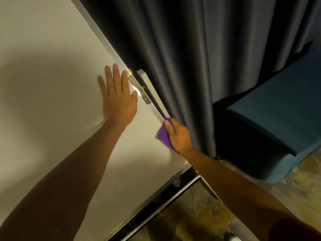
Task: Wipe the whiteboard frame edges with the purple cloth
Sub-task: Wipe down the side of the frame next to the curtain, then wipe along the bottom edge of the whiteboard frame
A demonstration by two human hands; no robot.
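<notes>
Right hand: the right hand [178, 134] is curled round the purple cloth [163, 134], thumb lying on top and pointing toward 11 o'clock, the other fingers hidden behind the frame edge.
Cloth: it sits bunched under the palm, pressed to the whiteboard frame [157, 111] at the board's right side; a purple flap hangs out toward 7 o'clock onto the board face.
Left hand: the left hand [118, 100] lies flat on the whiteboard [52, 84], fingers straight and spread, tips pointing to 12 o'clock, gripping nothing; its thumb is just beside the frame.
Frame axis: the frame edge runs as a long diagonal from 11 o'clock down to 5 o'clock; a metal bracket [139, 87] is fixed on it between the two hands.
Containers: none can be made out.
Surface: the board is off-white with soft shadows of the arms across it.
Room: a dark grey curtain [191, 49] hangs in folds right behind the frame; a teal upholstered seat [278, 105] stands at 3 o'clock; the mottled brown floor [191, 214] shows at 5 o'clock.
</notes>
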